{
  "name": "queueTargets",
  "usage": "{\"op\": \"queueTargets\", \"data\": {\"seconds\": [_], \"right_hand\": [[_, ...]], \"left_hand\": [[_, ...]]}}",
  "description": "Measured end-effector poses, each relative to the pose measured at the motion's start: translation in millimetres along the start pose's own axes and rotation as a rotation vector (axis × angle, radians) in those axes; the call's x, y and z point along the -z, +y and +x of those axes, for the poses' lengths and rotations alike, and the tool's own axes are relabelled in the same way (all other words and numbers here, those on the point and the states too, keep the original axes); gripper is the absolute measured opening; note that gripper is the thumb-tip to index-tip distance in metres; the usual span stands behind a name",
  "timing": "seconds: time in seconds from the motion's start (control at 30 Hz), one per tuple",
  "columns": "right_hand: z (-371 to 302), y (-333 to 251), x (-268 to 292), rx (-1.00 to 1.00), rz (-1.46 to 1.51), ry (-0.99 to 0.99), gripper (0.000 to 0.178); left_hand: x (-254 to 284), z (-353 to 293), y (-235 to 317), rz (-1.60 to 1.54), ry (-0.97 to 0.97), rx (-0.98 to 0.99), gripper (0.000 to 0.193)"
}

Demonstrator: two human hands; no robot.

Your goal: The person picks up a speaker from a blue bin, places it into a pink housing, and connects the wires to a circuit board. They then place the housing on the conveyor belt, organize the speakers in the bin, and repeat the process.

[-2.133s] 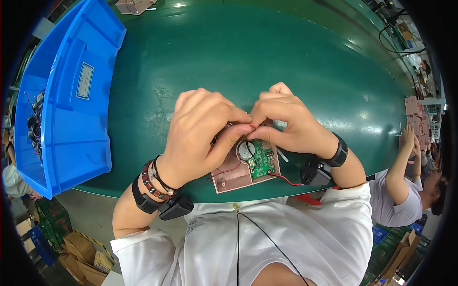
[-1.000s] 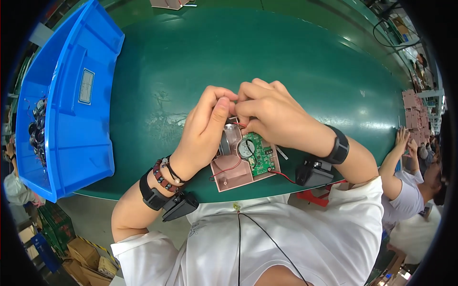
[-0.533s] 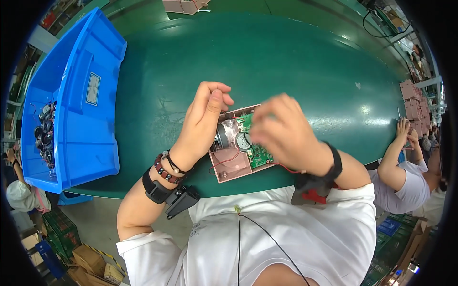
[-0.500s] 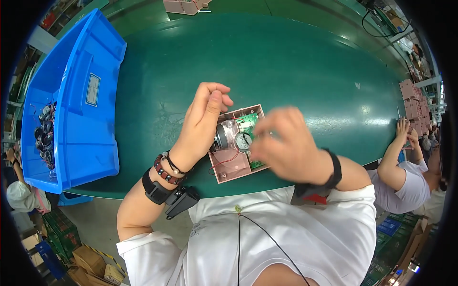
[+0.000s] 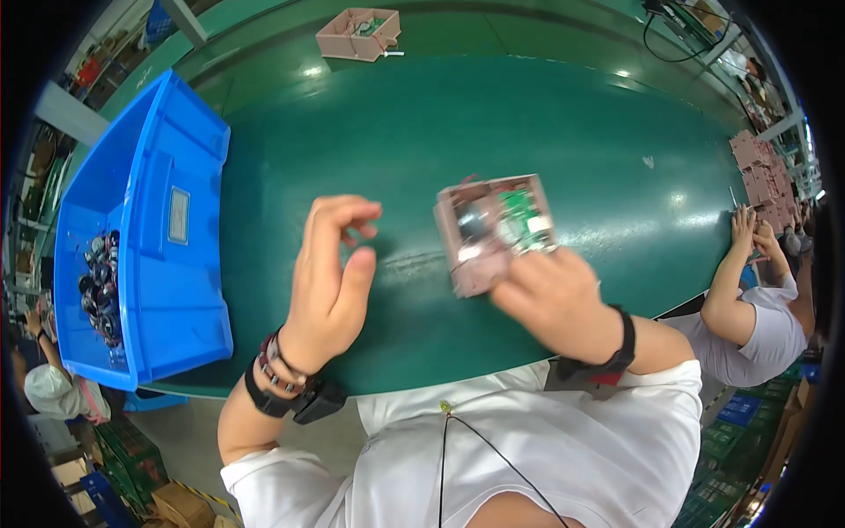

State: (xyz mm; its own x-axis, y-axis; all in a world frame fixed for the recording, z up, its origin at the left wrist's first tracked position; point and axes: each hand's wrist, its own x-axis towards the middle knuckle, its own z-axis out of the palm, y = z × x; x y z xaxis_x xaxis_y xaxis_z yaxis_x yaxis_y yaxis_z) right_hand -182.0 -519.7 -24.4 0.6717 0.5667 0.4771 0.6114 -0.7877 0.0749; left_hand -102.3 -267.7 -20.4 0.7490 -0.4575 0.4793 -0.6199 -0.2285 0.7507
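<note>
Since half a second ago the left hand (image 5: 330,273) has let go and drawn left, and the right hand (image 5: 550,295) has carried the pink open plastic casing with its green circuit board (image 5: 495,229) farther out over the green table (image 5: 528,114). The right fingers pinch its near edge, tilting the open face upward (blurred, so the grip is approximate). The left hand hovers empty, fingers loosely curled, right of the blue plastic bin (image 5: 150,238).

Pink open casing (image 5: 493,231) — green circuit board, round metal part inside — tilted, above green table.
</note>
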Motion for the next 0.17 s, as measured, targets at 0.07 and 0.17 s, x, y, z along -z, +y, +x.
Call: {"op": "queueTargets", "data": {"seconds": [0.07, 0.17], "right_hand": [[-8.6, 35.2, 2.1, -0.119, -0.114, -0.019, 0.013], [-32.1, 102.7, 0.2, -0.226, -0.313, -0.030, 0.014]], "left_hand": [[8.0, -4.0, -1.4, 0.022, -0.010, -0.023, 0.038], [15.9, 0.0, -5.4, 0.063, -0.043, -0.065, 0.043]]}}
